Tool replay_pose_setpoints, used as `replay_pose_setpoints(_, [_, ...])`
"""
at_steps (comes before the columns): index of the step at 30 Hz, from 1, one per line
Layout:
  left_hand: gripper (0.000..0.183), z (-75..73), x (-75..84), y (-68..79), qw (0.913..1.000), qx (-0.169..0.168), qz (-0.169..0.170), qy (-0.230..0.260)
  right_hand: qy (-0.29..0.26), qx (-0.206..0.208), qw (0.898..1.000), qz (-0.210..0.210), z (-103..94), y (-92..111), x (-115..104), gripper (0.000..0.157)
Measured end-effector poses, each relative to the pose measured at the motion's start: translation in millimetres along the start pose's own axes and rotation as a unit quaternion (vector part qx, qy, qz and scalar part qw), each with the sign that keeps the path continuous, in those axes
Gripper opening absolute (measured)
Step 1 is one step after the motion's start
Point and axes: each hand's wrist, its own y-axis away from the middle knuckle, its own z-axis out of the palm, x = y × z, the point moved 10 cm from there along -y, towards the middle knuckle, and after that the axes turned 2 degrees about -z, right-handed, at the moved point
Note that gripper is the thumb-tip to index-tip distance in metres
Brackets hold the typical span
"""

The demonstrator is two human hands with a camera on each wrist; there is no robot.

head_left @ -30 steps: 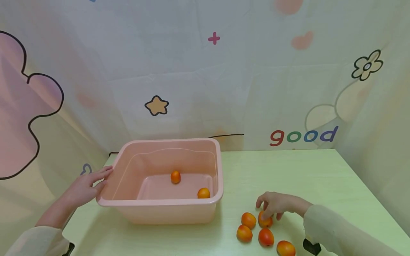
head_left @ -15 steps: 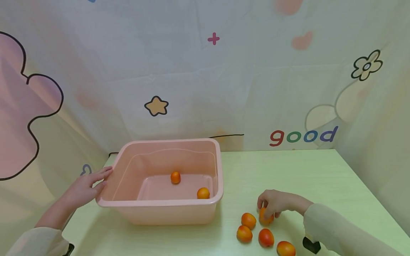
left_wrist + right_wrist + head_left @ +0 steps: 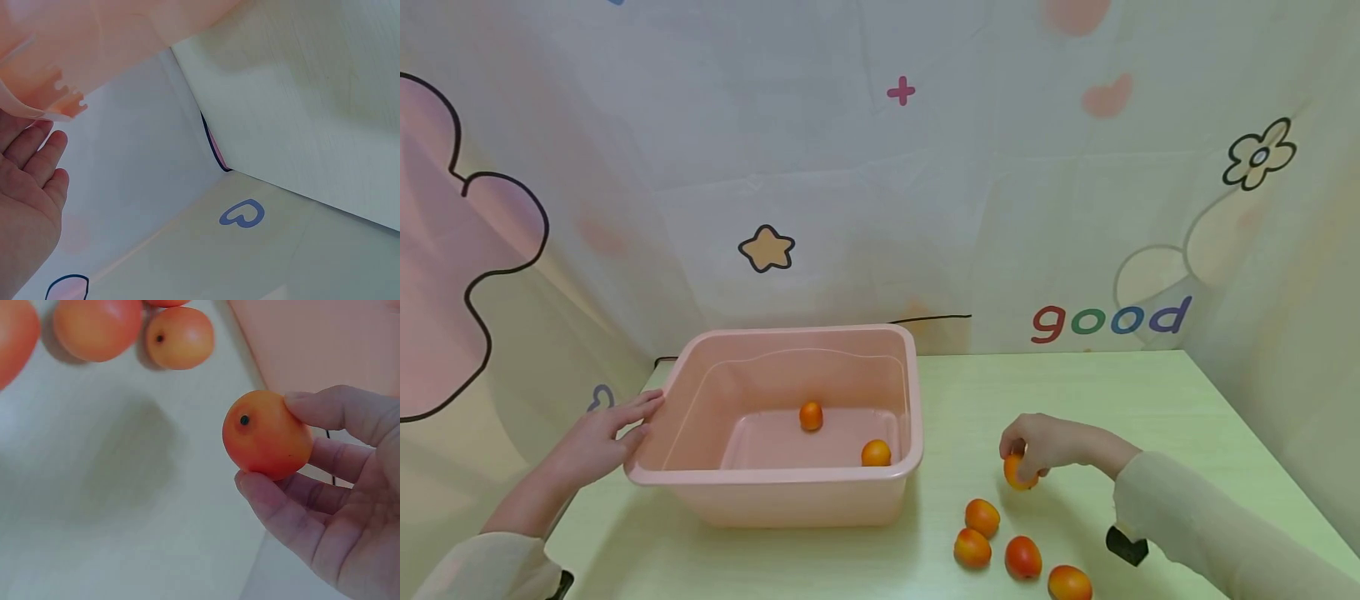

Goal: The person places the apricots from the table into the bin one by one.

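Observation:
My right hand [image 3: 1054, 442] pinches a small round orange-red fruit [image 3: 1017, 475] between thumb and fingers, above the table to the right of the pink plastic basin [image 3: 805, 500]. In the right wrist view the held fruit [image 3: 265, 440] shows a tiny dark stem dot. My left hand [image 3: 593, 442] rests against the basin's left rim; its fingers [image 3: 37, 153] look nearly straight in the left wrist view. Two similar fruits lie inside the basin, one near the middle [image 3: 811, 416] and one at the front right [image 3: 876, 453].
Several more orange-red fruits lie on the pale green table [image 3: 1075, 392] near its front, among them a redder fruit [image 3: 1023, 557] and a fruit [image 3: 1071, 582] at the frame's bottom edge. A printed cloth curtain [image 3: 850, 167] hangs behind and along the sides.
My right hand has gripped one fruit and raised it off the table, away from the group. The left hand and the basin have stayed in place.

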Motion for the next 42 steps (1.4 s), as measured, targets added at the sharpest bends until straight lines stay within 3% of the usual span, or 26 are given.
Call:
replay_pose_setpoints(13, [0.046,0.3,-1.0,-1.0,1.0000,-0.001,0.000,0.005,0.045,-0.008,0.997,-0.057,-35.2,2,-44,0.016])
replay_pose_setpoints(19, [0.045,0.0,-1.2,-1.0,1.0000,0.005,0.006,0.004,0.059,-0.010,0.996,-0.064,-47.2,0,-61,0.015])
replay_pose_setpoints(35, [0.045,-1.6,1.0,-1.0,0.9999,0.011,0.012,0.000,0.087,-0.022,0.993,-0.081,-69.1,-9,-102,0.015])
replay_pose_setpoints(42, [0.045,-1.3,0.6,-1.0,0.9999,0.009,0.009,0.004,0.097,-0.029,0.989,-0.106,-74.2,-16,-128,0.015])
